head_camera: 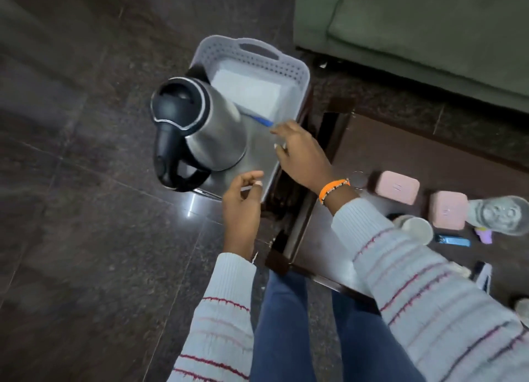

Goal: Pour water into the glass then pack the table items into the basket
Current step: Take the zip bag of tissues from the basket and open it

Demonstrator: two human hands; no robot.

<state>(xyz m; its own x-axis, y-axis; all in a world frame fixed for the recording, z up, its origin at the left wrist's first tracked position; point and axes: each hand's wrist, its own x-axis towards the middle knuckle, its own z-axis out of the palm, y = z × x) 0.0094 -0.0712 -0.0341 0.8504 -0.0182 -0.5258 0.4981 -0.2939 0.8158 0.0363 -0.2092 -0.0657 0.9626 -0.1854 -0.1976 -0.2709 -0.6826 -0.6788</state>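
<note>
Both hands (pixel 242 207) (pixel 300 152) loose-fingered, holding nothing

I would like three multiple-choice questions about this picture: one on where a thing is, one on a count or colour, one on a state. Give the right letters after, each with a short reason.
1. Where does the kettle stand?
A. inside the basket
B. on the table
C. on the sofa

2. How many pink boxes lie on the table?
A. one
B. two
C. four

3. What do the hands hold?
A. the left hand grips the kettle's handle
B. the right hand holds the glass
C. neither hand holds anything

Answers:
1 A: the kettle's base sits within the basket's walls.
2 B: one pink box and a second pink box lie side by side.
3 C: both hands hover at the basket with loose fingers.
</note>
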